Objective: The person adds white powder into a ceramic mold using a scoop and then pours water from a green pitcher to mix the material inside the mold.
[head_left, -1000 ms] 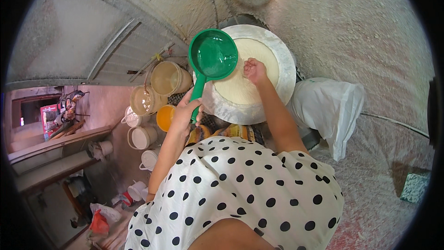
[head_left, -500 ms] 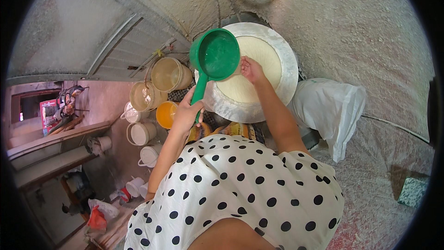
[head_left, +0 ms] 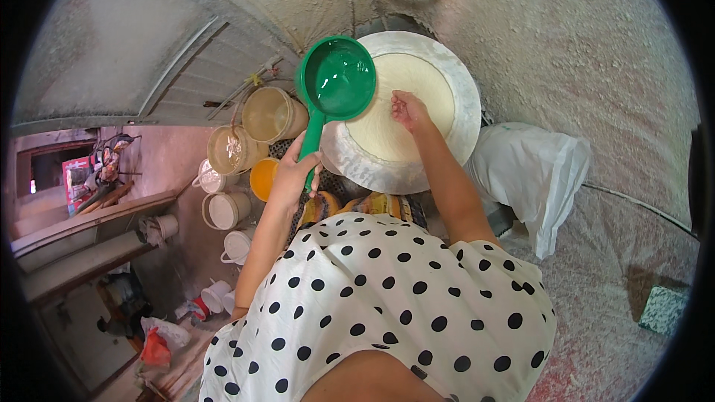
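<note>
A green long-handled dipper [head_left: 337,80] is in my left hand [head_left: 296,170], whose fingers wrap round its handle. Shiny clear liquid shows in its bowl, which hangs over the left rim of a round, wide-rimmed basin [head_left: 463,115]. Inside the basin lies a smooth cream-coloured mass [head_left: 428,78], too plain to tell whether batter or dough. My right hand [head_left: 410,112] hovers above this mass, fingers curled in, with nothing visible in them. The dipper hides part of the basin's left side.
Left of the basin cluster several tubs, including a beige bucket [head_left: 274,115], a yellow container [head_left: 264,179] and a white lidded bucket [head_left: 226,211]. A white sack [head_left: 525,171] stands to the right, close to the basin. A rough, stained wall sheet [head_left: 558,52] rises behind.
The dipper has shifted slightly up and left with my left hand, uncovering more of the basin. My right hand has moved slightly right, and its fingers look more curled.
</note>
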A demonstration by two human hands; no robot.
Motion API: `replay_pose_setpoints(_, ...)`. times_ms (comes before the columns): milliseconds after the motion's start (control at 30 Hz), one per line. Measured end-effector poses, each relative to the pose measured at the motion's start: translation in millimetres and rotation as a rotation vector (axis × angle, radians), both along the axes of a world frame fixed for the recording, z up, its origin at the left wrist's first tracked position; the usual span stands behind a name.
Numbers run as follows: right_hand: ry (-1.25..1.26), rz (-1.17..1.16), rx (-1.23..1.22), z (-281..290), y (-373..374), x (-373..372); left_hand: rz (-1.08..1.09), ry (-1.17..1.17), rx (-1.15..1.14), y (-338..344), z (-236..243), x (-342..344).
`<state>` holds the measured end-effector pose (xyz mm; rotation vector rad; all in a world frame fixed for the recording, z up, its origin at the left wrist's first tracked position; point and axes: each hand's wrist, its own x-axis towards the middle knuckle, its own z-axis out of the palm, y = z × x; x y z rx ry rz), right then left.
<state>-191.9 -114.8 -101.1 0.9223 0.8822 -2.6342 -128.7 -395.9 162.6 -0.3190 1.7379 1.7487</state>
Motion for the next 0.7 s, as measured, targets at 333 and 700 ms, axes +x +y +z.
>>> replay_pose_setpoints(333,0.119,0.042,0.022,1,-1,5,-0.122,0.110,-0.236,15,4,11)
replay_pose_setpoints(700,-0.022,-0.086,-0.005,7,7,10,-0.020,0.012,0.040,12,5,3)
